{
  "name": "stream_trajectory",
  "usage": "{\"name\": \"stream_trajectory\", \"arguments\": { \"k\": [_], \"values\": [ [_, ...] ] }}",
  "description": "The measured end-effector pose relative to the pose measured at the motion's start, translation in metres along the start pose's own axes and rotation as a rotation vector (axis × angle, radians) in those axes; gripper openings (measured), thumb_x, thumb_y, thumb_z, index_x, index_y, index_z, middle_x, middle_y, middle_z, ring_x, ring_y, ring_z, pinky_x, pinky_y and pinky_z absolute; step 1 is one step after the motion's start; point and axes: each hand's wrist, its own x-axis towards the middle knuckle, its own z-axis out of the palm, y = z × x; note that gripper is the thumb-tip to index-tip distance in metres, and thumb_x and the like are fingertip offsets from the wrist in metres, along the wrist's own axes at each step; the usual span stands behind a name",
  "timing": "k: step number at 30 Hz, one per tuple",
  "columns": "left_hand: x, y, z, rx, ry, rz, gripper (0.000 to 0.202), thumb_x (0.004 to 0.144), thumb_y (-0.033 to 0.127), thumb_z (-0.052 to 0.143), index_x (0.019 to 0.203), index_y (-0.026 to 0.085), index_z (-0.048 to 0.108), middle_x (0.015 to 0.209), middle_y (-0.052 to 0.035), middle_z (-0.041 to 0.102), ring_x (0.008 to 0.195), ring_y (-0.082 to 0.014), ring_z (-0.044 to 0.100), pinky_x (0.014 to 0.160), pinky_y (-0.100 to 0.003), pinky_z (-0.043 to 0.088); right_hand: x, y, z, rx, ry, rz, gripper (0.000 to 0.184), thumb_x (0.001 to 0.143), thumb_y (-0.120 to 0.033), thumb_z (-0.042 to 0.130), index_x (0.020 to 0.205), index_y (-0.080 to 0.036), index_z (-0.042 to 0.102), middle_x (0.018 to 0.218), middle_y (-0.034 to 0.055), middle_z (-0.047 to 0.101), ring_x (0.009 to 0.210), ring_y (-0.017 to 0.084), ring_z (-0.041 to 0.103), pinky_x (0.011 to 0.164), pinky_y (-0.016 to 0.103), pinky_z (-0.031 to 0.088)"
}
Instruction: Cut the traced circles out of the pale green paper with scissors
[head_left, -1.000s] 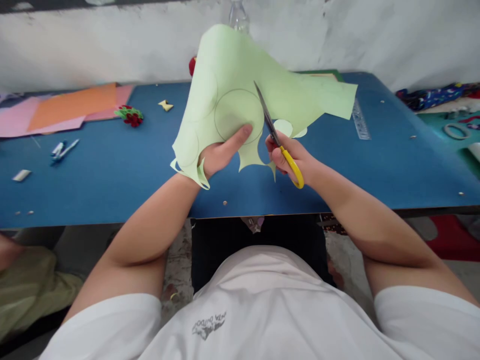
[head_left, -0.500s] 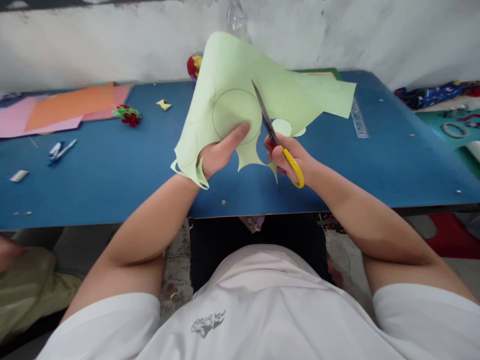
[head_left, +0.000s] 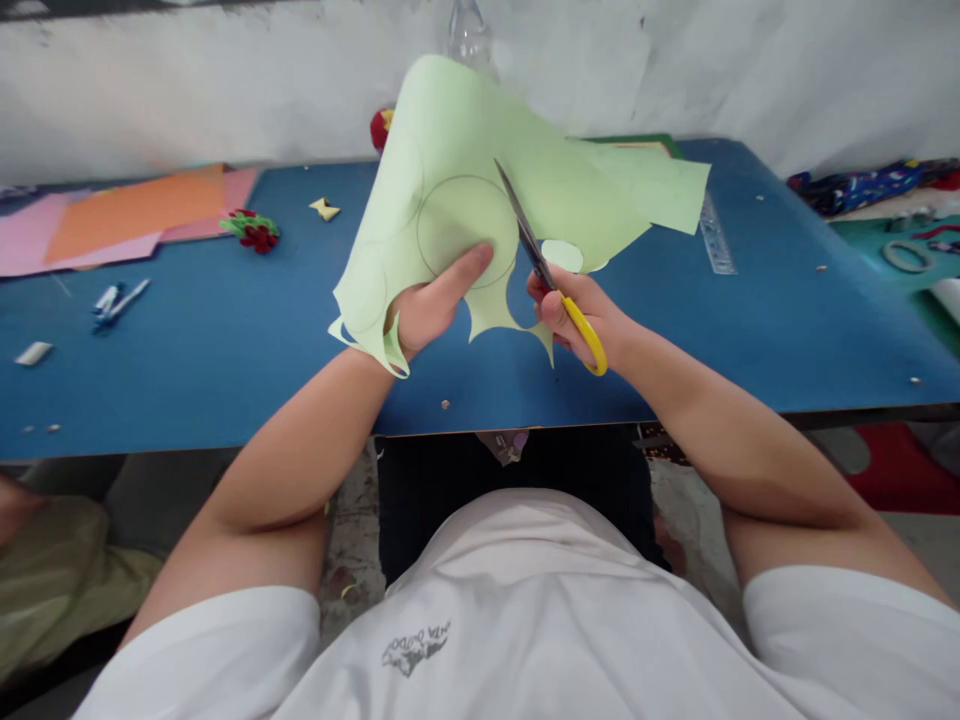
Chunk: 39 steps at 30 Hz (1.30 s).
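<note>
A large sheet of light green paper (head_left: 457, 130) is held up over the table, curled at its top, with pencilled circles on it and scalloped cut edges below. My left hand (head_left: 439, 300) grips it, the thumb on the front beside a drawn circle and the other fingers hidden behind. In my right hand (head_left: 570, 310) are scissors (head_left: 525, 230) with yellow handles. Their blades lie along the right side of that circle, at the cut edge. Pale cut-out circles (head_left: 562, 256) lie on the table behind the right hand.
On the blue table (head_left: 225, 360) are pink and orange paper sheets (head_left: 135, 215), a red and green craft flower (head_left: 253, 230), pens (head_left: 120, 303), an eraser (head_left: 34, 353) and a clear ruler (head_left: 718, 235). A clear bottle (head_left: 470, 40) stands at the back. Another person's arm shows at far left.
The green paper and my left hand have shifted slightly left. The scissor tips have moved a little left along with the paper; both grips stay the same.
</note>
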Motion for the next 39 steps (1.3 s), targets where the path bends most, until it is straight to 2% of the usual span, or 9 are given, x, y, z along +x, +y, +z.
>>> {"name": "stream_trajectory", "arguments": {
  "k": [7, 14, 18, 22, 26, 32, 35, 39],
  "values": [
    [0.000, 0.004, -0.002, 0.037, 0.001, 0.015, 0.048, 0.089, 0.083, 0.086, 0.103, 0.037, 0.088, 0.114, 0.0007, 0.090, 0.147, -0.0339, 0.076, 0.146, -0.055, 0.050, 0.001, 0.004, 0.000, 0.001, -0.018, -0.016, 0.085, 0.088, -0.110, 0.055, 0.094, -0.025, 0.049, 0.085, -0.0006, 0.043, 0.074, 0.015, 0.040, 0.057, 0.030, 0.033],
    [0.000, 0.006, -0.003, 0.062, -0.014, 0.003, 0.045, 0.089, 0.081, 0.084, 0.107, 0.040, 0.089, 0.115, 0.0014, 0.091, 0.157, -0.0340, 0.069, 0.146, -0.057, 0.048, -0.001, 0.004, 0.000, -0.015, -0.015, 0.017, 0.084, 0.087, -0.110, 0.055, 0.092, -0.027, 0.048, 0.082, -0.0008, 0.039, 0.070, 0.017, 0.037, 0.056, 0.032, 0.031],
    [0.000, 0.010, -0.005, 0.046, -0.013, 0.018, 0.037, 0.092, 0.076, 0.087, 0.100, 0.040, 0.090, 0.109, -0.0012, 0.091, 0.152, -0.0357, 0.073, 0.147, -0.055, 0.046, -0.001, 0.003, -0.001, -0.017, -0.005, 0.037, 0.086, 0.083, -0.112, 0.057, 0.092, -0.027, 0.049, 0.085, 0.0012, 0.040, 0.072, 0.018, 0.037, 0.056, 0.033, 0.032],
    [-0.001, 0.011, -0.008, 0.069, -0.018, 0.071, 0.038, 0.094, 0.073, 0.086, 0.105, 0.037, 0.092, 0.111, -0.0026, 0.091, 0.145, -0.0364, 0.077, 0.146, -0.056, 0.047, -0.001, 0.005, -0.001, -0.007, 0.010, 0.036, 0.085, 0.083, -0.111, 0.059, 0.092, -0.027, 0.051, 0.086, 0.0016, 0.040, 0.073, 0.019, 0.038, 0.056, 0.033, 0.033],
    [-0.002, 0.010, -0.008, 0.067, -0.023, 0.014, 0.033, 0.094, 0.071, 0.088, 0.103, 0.040, 0.092, 0.111, -0.0017, 0.091, 0.145, -0.0348, 0.077, 0.146, -0.050, 0.048, -0.001, 0.008, 0.000, 0.015, 0.015, 0.038, 0.084, 0.083, -0.111, 0.060, 0.092, -0.027, 0.052, 0.086, 0.0016, 0.040, 0.073, 0.019, 0.037, 0.055, 0.033, 0.032],
    [-0.004, 0.007, -0.006, 0.041, -0.019, 0.055, 0.032, 0.096, 0.070, 0.087, 0.099, 0.039, 0.093, 0.104, -0.0013, 0.090, 0.134, -0.0338, 0.082, 0.146, -0.052, 0.048, 0.000, 0.012, 0.002, 0.031, 0.026, -0.012, 0.080, 0.090, -0.105, 0.060, 0.092, -0.026, 0.052, 0.085, 0.0008, 0.039, 0.074, 0.018, 0.036, 0.057, 0.032, 0.030],
    [-0.004, 0.007, -0.007, 0.052, -0.011, 0.038, 0.034, 0.095, 0.072, 0.087, 0.101, 0.038, 0.093, 0.105, -0.0016, 0.090, 0.138, -0.0345, 0.080, 0.145, -0.053, 0.049, -0.001, 0.011, 0.002, 0.032, 0.020, -0.010, 0.080, 0.089, -0.106, 0.061, 0.092, -0.026, 0.052, 0.086, 0.0009, 0.039, 0.074, 0.018, 0.036, 0.056, 0.032, 0.030],
    [-0.004, 0.012, -0.008, 0.066, -0.032, 0.036, 0.035, 0.097, 0.072, 0.085, 0.106, 0.039, 0.093, 0.109, -0.0013, 0.091, 0.141, -0.0330, 0.079, 0.144, -0.049, 0.050, -0.001, 0.008, 0.000, 0.030, 0.016, 0.024, 0.083, 0.085, -0.108, 0.062, 0.091, -0.027, 0.051, 0.086, 0.0013, 0.040, 0.072, 0.018, 0.036, 0.054, 0.033, 0.030]
  ]
}}
